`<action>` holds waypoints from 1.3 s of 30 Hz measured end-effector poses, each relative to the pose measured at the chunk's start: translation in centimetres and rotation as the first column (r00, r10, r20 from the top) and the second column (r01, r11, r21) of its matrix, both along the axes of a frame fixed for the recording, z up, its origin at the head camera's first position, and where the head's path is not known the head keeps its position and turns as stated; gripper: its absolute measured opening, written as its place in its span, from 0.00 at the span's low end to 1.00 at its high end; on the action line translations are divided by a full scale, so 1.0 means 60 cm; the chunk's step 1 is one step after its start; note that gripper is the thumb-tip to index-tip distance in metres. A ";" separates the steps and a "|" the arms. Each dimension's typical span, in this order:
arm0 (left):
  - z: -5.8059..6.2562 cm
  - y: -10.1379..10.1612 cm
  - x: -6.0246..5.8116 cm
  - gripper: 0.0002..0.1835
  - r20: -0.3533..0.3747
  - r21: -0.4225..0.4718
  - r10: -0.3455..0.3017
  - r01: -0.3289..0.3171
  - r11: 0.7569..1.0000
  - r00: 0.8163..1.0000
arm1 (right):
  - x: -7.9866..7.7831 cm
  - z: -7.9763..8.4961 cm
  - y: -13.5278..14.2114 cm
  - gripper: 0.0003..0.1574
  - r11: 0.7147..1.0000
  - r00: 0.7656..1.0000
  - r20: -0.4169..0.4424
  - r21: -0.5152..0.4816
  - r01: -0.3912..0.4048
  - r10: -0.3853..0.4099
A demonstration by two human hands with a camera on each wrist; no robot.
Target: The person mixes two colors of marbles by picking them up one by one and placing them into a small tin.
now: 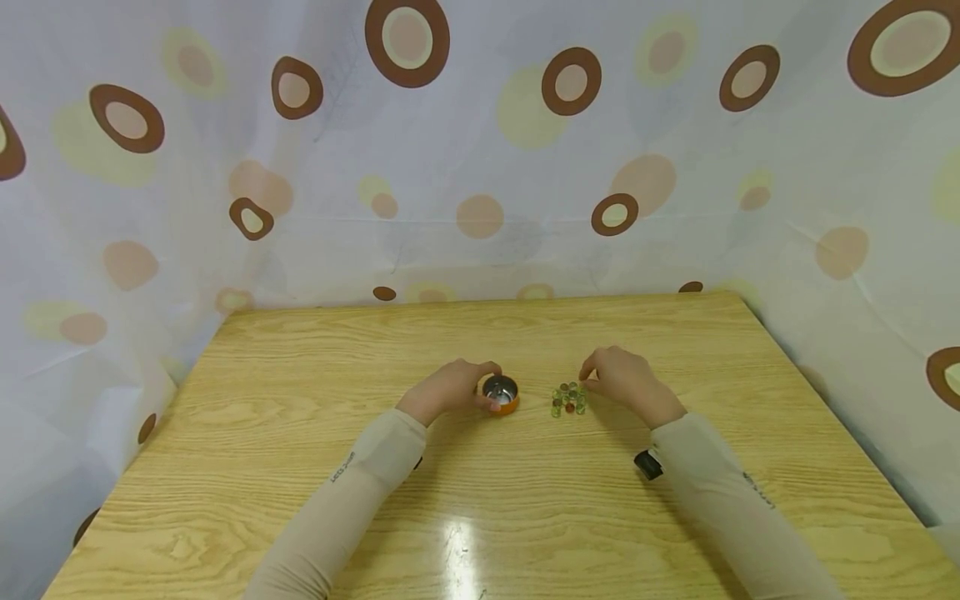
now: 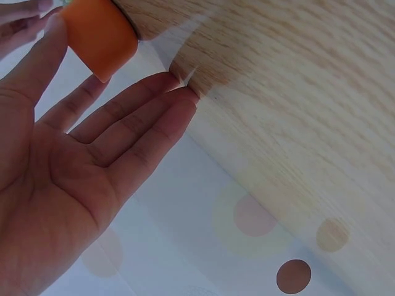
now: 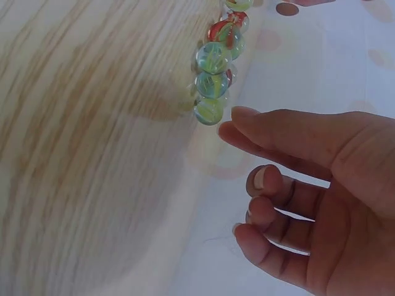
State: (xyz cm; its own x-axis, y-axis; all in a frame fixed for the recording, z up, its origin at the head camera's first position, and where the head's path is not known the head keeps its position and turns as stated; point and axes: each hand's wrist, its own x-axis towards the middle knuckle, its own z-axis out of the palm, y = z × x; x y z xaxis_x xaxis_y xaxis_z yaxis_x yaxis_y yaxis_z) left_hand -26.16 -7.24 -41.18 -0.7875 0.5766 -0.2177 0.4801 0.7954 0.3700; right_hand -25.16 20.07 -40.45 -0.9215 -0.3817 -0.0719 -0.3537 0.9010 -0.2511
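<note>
A small orange bowl (image 1: 507, 408) with a shiny metal inside sits on the wooden table. My left hand (image 1: 450, 388) pinches it from the left, thumb on the near side and forefinger on the far side. In the left wrist view its orange wall (image 2: 102, 37) shows by the thumb, while the other fingers extend below it. To the right of the bowl lies a cluster of glass marbles (image 1: 573, 396). My right hand (image 1: 626, 382) hovers at their right edge. The right wrist view has its thumb and forefinger close beside the nearest marble (image 3: 208, 111), with nothing held and the other fingers loosely bent.
The wooden table (image 1: 300, 375) runs back to a white curtain (image 1: 322, 192) printed with brown, peach and yellow circles, which hangs along the back and both sides. A black strap piece (image 1: 648, 464) sticks out by the right wrist.
</note>
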 end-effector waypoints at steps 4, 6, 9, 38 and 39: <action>0.000 0.000 0.000 0.32 0.004 0.001 0.001 -0.001 1.000 1.000 | 0.000 -0.002 -0.003 0.09 1.000 0.999 0.035 0.004 0.005 -0.005; 0.000 0.000 0.001 0.32 0.006 0.005 0.004 -0.004 1.000 1.000 | -0.001 -0.004 -0.004 0.09 1.000 0.999 0.045 0.009 0.005 -0.005; 0.000 -0.001 0.000 0.32 0.006 0.009 0.004 -0.004 1.000 1.000 | -0.002 -0.008 -0.003 0.09 1.000 0.999 0.053 0.014 0.009 -0.010; 0.003 0.010 0.000 0.35 0.001 -0.046 -0.009 0.009 0.999 1.000 | 0.001 -0.014 0.003 0.08 1.000 0.998 0.051 0.007 0.020 -0.021; 0.004 0.011 0.001 0.35 -0.004 -0.046 -0.007 0.007 0.999 1.000 | 0.001 -0.015 0.003 0.08 1.000 0.999 0.050 0.007 0.018 -0.018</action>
State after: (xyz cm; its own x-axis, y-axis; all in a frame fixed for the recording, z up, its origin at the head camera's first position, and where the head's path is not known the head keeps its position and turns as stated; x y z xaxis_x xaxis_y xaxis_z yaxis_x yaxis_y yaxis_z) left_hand -26.09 -6.60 -40.94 -0.7845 0.5715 -0.2406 0.4870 0.8081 0.3314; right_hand -25.10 20.25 -41.33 -0.9236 -0.3642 -0.1201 -0.3243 0.9089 -0.2621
